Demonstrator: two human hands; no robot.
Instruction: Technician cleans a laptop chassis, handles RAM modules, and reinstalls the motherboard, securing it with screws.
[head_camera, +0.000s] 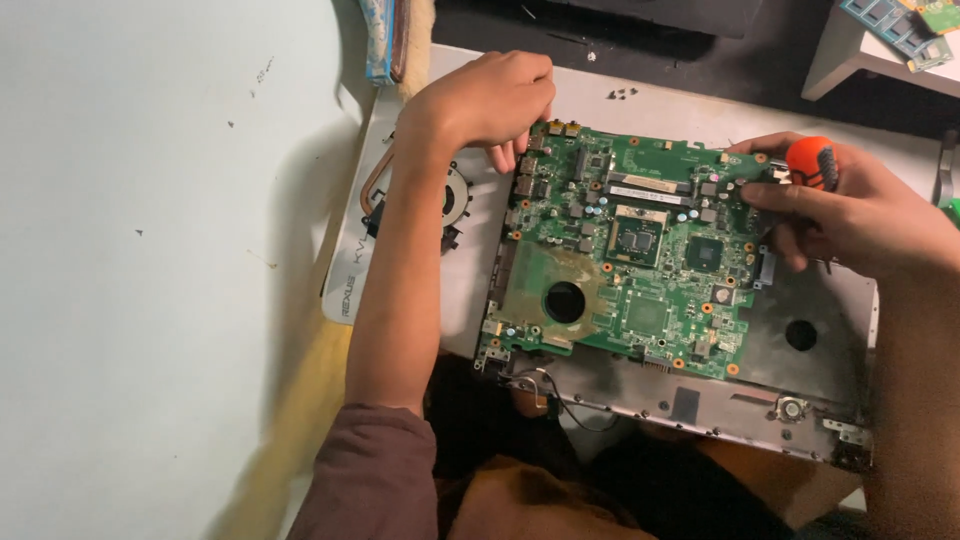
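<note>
A: Two hands are working the green circuit board (625, 260), which is lying on the grey laptop shell (800, 385)?

B: Yes. The left hand (490, 100) is pinching its far corner, steadying it; the right hand (850, 215) is gripping an orange-handled screwdriver (812, 165) at its right edge.

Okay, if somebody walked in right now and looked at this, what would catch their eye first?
Most likely the big green circuit board in the middle, lying on a grey metal laptop base. Next, the orange-handled screwdriver in the right hand at the board's right edge, while the left hand grips its top left corner.
</note>
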